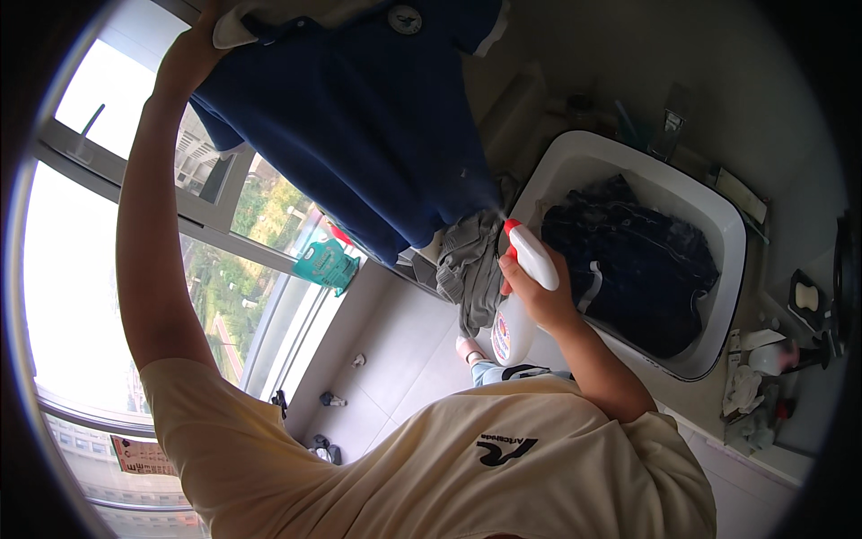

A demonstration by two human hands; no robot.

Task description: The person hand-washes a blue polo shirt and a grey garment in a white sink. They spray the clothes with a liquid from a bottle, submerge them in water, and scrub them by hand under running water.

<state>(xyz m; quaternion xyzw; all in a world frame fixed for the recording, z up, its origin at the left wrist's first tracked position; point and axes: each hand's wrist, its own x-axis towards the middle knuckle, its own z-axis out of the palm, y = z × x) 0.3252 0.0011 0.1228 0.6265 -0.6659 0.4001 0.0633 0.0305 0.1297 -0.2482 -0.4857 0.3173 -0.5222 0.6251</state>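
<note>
At the upper left my left hand (192,57) grips a dark blue short-sleeved shirt (350,121) by its whitish collar, and the shirt hangs down. A round badge is on its chest, and a small pale mark shows near the hem. My right hand (542,293) is wrapped around a white spray bottle (515,330) with a red nozzle. The nozzle points at the lower part of the shirt, and a faint mist shows in front of it. Below the hem, a grey ribbed garment (465,263) is draped at the counter's edge beside the bottle.
On my right, a white basin (737,269) holds dark clothing (633,263) in water, under a tap (667,128). A soap bar (806,296) sits in a dark dish. A teal pouch (328,265) stands by the window. Socks (328,448) lie on the tiled floor (397,337).
</note>
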